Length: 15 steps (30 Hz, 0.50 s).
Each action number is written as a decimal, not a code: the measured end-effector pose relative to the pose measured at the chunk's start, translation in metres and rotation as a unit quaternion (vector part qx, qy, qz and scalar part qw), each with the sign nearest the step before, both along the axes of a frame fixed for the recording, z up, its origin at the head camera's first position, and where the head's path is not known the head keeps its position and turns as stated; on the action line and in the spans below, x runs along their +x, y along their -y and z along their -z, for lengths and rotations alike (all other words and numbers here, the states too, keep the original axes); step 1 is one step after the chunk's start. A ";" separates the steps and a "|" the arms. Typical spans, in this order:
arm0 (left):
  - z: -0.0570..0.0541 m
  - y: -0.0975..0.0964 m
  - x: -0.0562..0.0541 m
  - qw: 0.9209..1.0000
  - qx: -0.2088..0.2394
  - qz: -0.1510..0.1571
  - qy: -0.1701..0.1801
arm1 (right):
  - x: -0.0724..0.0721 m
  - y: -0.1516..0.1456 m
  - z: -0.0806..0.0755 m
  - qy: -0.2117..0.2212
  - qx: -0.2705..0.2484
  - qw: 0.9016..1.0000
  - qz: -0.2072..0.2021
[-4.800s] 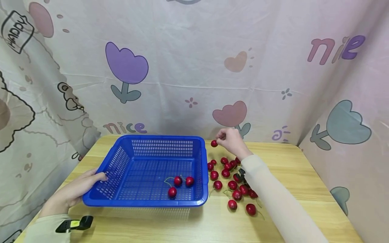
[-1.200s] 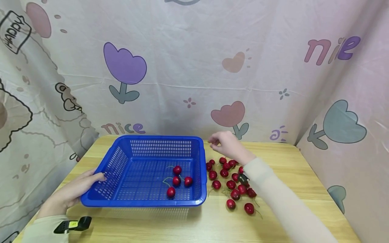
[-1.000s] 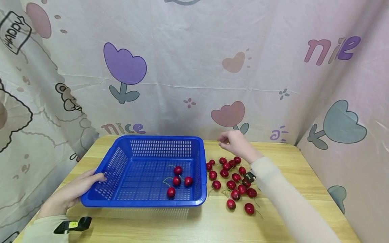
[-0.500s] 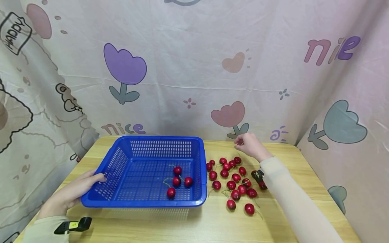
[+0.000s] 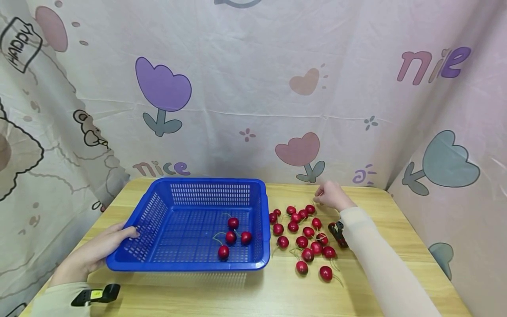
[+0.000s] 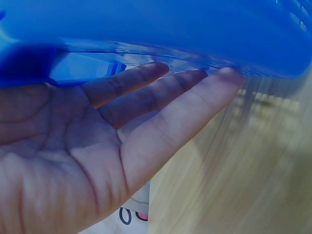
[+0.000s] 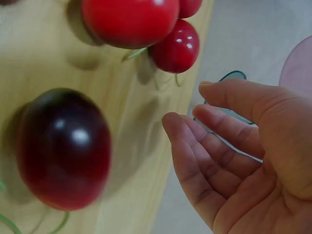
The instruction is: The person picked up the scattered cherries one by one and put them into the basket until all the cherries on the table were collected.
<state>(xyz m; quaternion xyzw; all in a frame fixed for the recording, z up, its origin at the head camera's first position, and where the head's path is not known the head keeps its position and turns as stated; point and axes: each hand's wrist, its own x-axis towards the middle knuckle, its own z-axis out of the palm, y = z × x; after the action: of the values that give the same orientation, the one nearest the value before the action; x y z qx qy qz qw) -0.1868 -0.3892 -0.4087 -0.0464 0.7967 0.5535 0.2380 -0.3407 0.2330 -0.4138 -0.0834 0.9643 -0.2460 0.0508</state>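
On the left of the blue basket (image 5: 190,267): the left hand (image 5: 101,246) grips its side, thumb over the rim, fingers against the outside.
Inside the basket: four cherries (image 5: 230,237) sit near its right side, toward the front, some with visible stems.
Right of the basket: loose cherries (image 5: 308,232) lie scattered over the counter (image 5: 198,295), the nearest just beside its wall.
Beyond those, farther right of the basket: the right hand (image 5: 332,196) hovers by the back edge of the scatter, fingers loosely bent, thumb and fingertips apart, nothing held; whether they touch a stem, one cannot tell.
Between the hands: the basket and most loose cherries, so the two stand well apart.
Behind the basket: a pale cloth (image 5: 225,88) printed with tulips, hearts and lettering.
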 end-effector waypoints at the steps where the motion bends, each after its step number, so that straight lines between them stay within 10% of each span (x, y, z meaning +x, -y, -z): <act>1: 0.000 0.000 0.000 1.000 0.002 0.001 0.000 | 0.000 -0.001 0.002 0.007 -0.001 1.000 0.005; 15: 0.001 0.001 -0.001 1.000 0.009 0.007 0.002 | -0.004 0.002 0.012 0.036 -0.014 0.999 0.030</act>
<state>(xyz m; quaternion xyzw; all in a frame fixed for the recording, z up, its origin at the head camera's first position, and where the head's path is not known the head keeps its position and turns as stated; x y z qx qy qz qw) -0.1874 -0.3905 -0.4096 -0.0397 0.7915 0.5588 0.2441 -0.3450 0.2314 -0.4255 -0.0466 0.9604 -0.2634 0.0774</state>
